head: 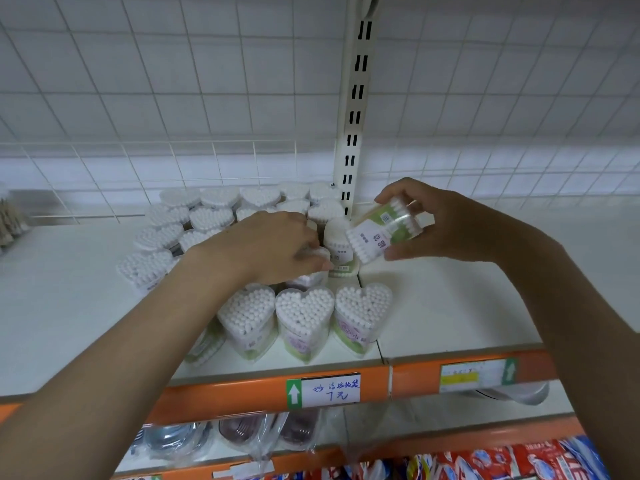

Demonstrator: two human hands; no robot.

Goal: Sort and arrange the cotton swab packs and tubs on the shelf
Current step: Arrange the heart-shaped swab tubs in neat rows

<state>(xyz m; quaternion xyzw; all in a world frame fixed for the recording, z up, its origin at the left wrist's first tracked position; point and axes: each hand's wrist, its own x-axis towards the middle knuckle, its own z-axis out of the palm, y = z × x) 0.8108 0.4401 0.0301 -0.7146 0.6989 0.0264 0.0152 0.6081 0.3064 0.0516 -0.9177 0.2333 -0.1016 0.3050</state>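
Note:
Several clear heart-shaped tubs of white cotton swabs stand upright in rows on the white shelf. My right hand holds one tub tilted on its side above the shelf, at the right end of the group. My left hand reaches into the middle of the group and its fingers curl round a tub that is mostly hidden beneath it. A taller tub stands between the two hands.
A white wire grid divider and a slotted upright post rise behind the tubs. The shelf's orange front rail carries price labels. Bagged goods hang on the lower shelf. Brown-stick swabs stand at far left.

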